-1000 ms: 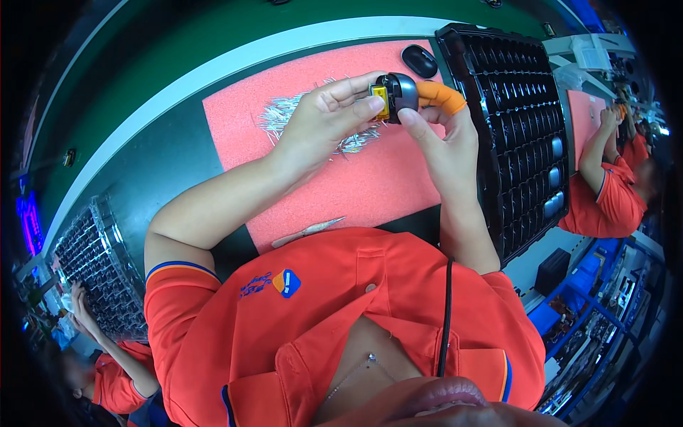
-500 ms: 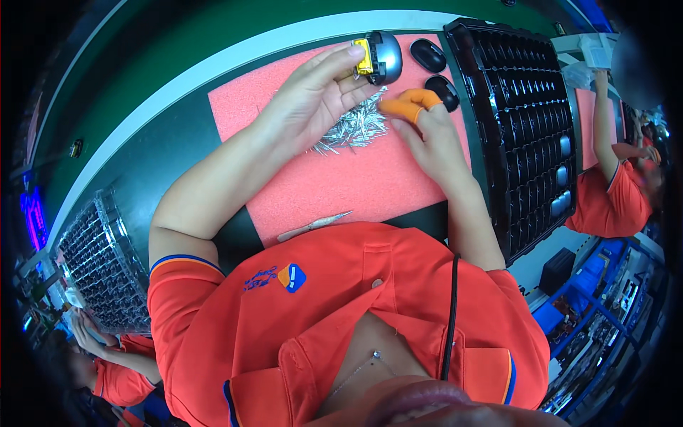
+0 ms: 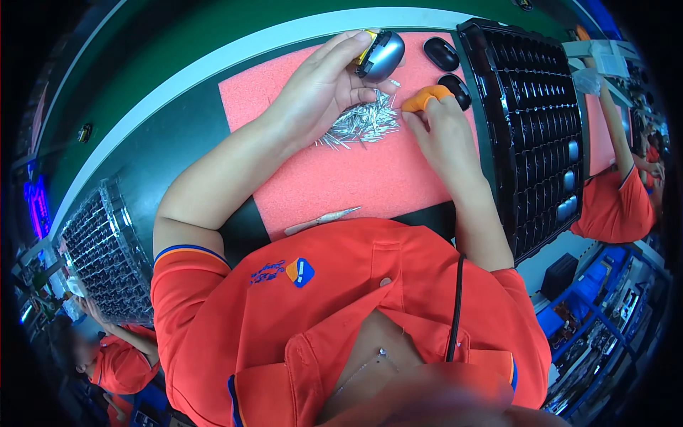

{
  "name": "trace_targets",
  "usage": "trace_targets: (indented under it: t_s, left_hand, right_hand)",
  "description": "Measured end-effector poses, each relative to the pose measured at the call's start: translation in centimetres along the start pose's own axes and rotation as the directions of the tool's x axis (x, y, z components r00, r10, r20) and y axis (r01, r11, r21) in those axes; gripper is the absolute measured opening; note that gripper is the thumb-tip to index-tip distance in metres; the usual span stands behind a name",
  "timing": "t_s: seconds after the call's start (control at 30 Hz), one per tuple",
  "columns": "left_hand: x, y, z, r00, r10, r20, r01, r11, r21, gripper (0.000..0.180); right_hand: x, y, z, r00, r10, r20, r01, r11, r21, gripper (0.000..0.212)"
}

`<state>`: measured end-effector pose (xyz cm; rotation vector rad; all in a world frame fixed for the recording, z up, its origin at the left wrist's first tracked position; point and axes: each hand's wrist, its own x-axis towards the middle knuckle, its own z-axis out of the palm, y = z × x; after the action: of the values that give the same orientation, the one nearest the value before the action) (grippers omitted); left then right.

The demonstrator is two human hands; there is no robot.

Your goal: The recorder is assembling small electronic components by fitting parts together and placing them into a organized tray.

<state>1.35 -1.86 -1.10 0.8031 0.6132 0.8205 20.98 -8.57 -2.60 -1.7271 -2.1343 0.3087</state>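
In the head view, a worker's right hand (image 3: pixel 444 134) is poised at the right edge of a heap of thin silvery pins (image 3: pixel 364 124), upper middle of the frame. The heap lies just left of the right fingers, its pins strewn in many directions with no common long axis; the right hand's fingertips are nearest its right side. Two of those fingers wear orange finger covers (image 3: pixel 430 95); thumb and forefinger are drawn nearly together, though whether a pin sits between them cannot be told.

Above the heap, the left hand (image 3: pixel 320 91) grips a grey rounded case (image 3: pixel 386 58), thumb closed over its left side. The case is up and to the left of the right fingers, its long axis slanting from lower left to upper right. Its shell is smooth and glossy, with dark inner parts and a yellow piece (image 3: pixel 365 50) showing along the left edge.

Heap and hands are over a pink mat (image 3: pixel 320 183) on a dark green surface (image 3: pixel 160 142). Two black rounded cases (image 3: pixel 442 54) lie at the mat's upper right, beside a glossy black compartment tray (image 3: pixel 492 107); a pointed tool (image 3: pixel 324 220) rests lower down.
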Motion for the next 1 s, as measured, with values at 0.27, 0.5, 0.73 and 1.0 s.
trace_targets:
  t_s: [0.27, 0.5, 0.73, 1.0]
  left_hand:
    - [-0.6, 0.1, 0.7, 0.992, -0.115, 0.054, 0.112, 0.993, 0.043, 0.048]
    - [-1.4, 0.3, 1.7, 0.985, -0.022, 0.17, -0.043, 0.928, 0.37, 0.051]
    - [-1.9, 0.5, 2.1, 0.987, 0.024, 0.156, -0.098, 0.868, 0.486, 0.054]
    - [-1.6, -0.4, 1.8, 0.973, 0.132, 0.187, -0.21, 0.839, 0.503, 0.048]
  right_hand:
    - [-0.7, 0.7, -0.9, 0.998, 0.042, -0.053, -0.035, 0.992, 0.123, 0.016]
    - [-0.7, 0.4, -1.5, 0.971, 0.24, -0.011, -0.188, 0.788, 0.587, 0.018]
    - [0.0, -1.4, -1.9, 0.945, 0.327, 0.022, -0.164, 0.414, 0.896, 0.024]
    - [-0.3, -2.6, -3.8, 0.914, 0.392, -0.109, -0.083, 0.442, 0.893, 0.026]
